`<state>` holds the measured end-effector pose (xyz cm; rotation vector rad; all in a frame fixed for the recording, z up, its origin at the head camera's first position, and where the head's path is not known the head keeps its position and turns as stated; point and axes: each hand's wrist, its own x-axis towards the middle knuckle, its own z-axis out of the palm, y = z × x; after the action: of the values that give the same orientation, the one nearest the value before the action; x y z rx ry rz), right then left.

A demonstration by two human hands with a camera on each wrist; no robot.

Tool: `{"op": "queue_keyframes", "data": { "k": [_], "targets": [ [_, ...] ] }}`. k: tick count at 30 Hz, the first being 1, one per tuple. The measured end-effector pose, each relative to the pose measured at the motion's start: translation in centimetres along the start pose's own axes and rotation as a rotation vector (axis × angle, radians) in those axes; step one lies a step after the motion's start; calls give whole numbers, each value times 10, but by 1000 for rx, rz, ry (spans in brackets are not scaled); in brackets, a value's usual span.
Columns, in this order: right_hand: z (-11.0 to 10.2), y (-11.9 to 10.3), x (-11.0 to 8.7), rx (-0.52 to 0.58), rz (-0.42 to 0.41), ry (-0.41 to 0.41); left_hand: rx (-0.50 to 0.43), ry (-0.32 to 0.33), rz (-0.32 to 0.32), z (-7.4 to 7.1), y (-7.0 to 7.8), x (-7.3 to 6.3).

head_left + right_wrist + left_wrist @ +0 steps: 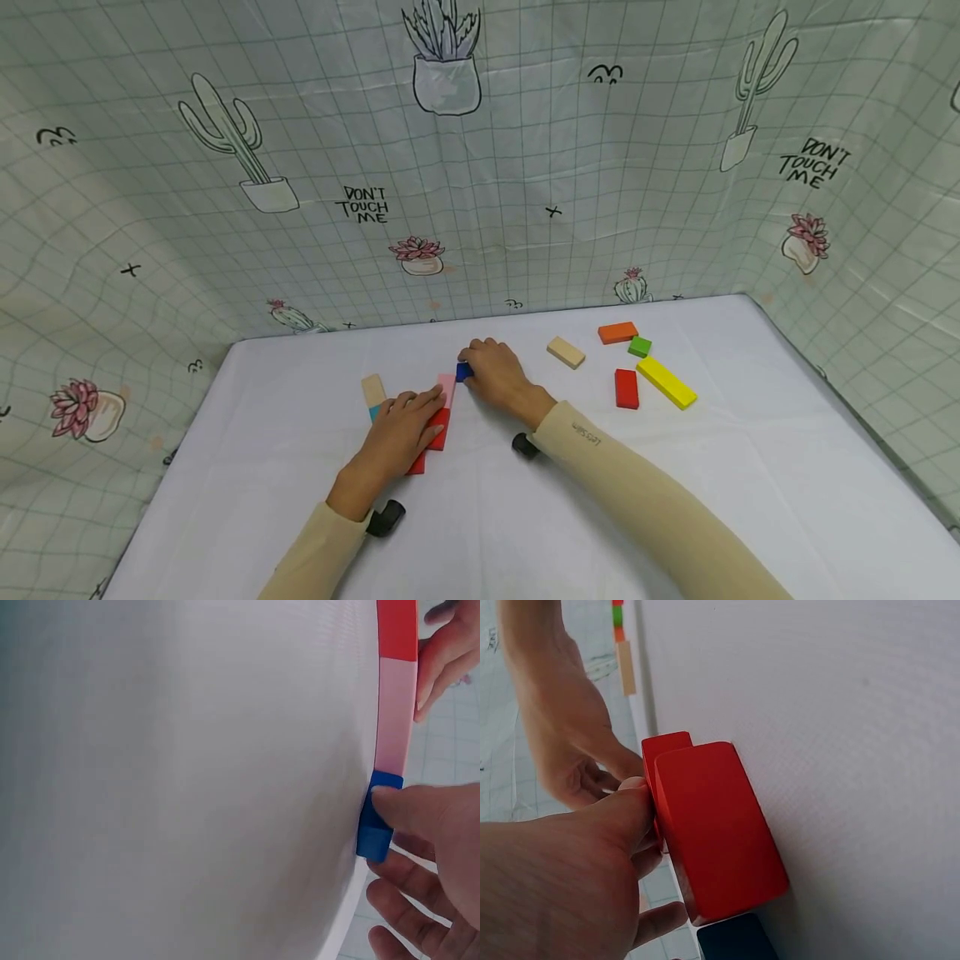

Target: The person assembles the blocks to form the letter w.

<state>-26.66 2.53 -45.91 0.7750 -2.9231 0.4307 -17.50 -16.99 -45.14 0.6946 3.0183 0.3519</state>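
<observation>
My right hand (495,375) pinches a blue block (373,841), its thumb lying on the block's face. That block sits at the far end of a pink block (394,712), which lines up with a red block (442,427). Across these blocks rests my left hand (397,429), fingers extended, its thumb at the red block in the left wrist view. A second red block (716,825) is nearer, with a dark block (739,939) by its end. Beyond the left hand lie a tan block (372,388) and a light blue block (374,412), partly hidden by the fingers.
Toward the right of the white table (525,533) lie a tan block (566,352), an orange block (617,333), a small green block (640,347), a red block (627,389) and a long yellow block (666,382). A patterned cloth (487,192) hangs behind.
</observation>
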Motion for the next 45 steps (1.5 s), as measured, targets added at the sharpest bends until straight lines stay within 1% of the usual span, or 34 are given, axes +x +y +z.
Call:
{"op": "queue_keyframes", "data": {
  "k": [6,11,16,24,28,32,36,41,45],
  "targets": [
    [-6,7,-11,20,27,8,-10,6,8,3,1,-1],
    [-15,23,-23,22,39,11,-5,0,4,3,2,-1],
    [-29,43,-39,-8,50,-1,-6,11,9,3,0,-2],
    [-47,86,-57,-5,72,-8,-10,24,21,1,1,-3],
    [-50,104,-61,-20,64,-10,-11,19,20,1,2,-4],
    [-53,116,-62,-22,43,-37,-11,17,20,3,1,-3],
    [-56,124,-61,-27,19,-78,-15,16,18,4,0,-3],
    [-57,131,-60,-36,11,-134,-14,12,17,4,0,-2],
    [-57,133,-61,-31,-3,-157,-9,16,16,4,0,-2]
  ]
}}
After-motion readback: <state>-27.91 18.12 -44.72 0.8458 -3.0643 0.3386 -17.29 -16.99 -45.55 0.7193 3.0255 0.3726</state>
